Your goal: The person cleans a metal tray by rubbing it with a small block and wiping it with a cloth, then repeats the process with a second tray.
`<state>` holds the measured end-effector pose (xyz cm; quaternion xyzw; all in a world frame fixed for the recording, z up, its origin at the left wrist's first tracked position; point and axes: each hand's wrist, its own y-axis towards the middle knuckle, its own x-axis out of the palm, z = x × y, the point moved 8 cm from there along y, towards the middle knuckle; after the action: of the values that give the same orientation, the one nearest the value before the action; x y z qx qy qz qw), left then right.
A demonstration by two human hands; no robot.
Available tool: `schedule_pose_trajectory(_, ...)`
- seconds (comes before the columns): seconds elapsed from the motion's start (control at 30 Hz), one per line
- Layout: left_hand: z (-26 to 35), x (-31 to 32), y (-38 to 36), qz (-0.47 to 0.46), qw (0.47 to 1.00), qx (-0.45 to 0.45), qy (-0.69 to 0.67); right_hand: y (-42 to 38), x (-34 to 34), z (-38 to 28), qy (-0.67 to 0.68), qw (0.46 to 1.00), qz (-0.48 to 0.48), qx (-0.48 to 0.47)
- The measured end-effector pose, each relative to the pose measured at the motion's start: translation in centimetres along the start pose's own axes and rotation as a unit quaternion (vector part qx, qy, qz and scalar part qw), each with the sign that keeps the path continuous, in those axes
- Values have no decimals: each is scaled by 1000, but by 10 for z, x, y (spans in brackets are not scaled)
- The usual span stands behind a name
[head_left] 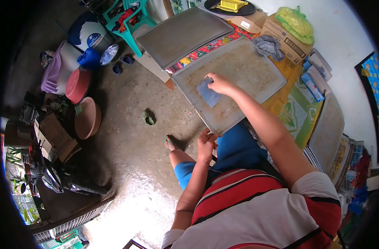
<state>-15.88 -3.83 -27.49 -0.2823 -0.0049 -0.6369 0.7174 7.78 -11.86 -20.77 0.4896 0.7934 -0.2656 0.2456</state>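
A large metal baking tray point(256, 70) with brown stains lies slanted before me, its near corner reaching over my lap. My left hand point(207, 145) is closed at that near corner, fingers on the rim. My right hand point(219, 84) grips a flat blue-grey rectangular piece point(211, 96) by its upper edge. The piece lies against the tray's surface, left of its middle; its exact kind I cannot tell. A grey cloth point(268, 46) is bunched on the far right part of the tray.
Another dark tray point(185, 35) lies beyond. A cardboard box point(284, 39) carries a yellow-green bag point(295, 25). More trays point(328, 128) lean at the right. Basins point(88, 118), a green chair point(136, 29) and a loose clog point(148, 118) stand on the floor at left.
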Motion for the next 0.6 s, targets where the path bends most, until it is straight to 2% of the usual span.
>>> schedule_pose_trajectory(0.1,-1,0,0,1,1000,-6,-3,-10,30,-3,18,999,18,-27)
schedule_pose_trajectory(0.2,-7,-4,2,12,1000,5,2,-37,26,-39,46,996,24,79)
schedule_pose_trajectory(0.3,-8,-7,1,26,1000,-8,-13,-27,30,-47,-44,997,48,41)
schedule_pose_trajectory(0.4,-5,-4,2,14,1000,1,-3,-16,40,-45,-50,997,26,58)
schedule_pose_trajectory(0.5,-4,-5,0,17,1000,15,-1,-20,63,-63,-72,997,22,15)
schedule_pose_trajectory(0.53,-5,-5,0,13,1000,15,-4,-25,75,-74,-86,996,0,-26)
schedule_pose_trajectory(0.6,-8,-6,1,7,1000,13,-9,-51,79,-109,-48,996,-24,-68)
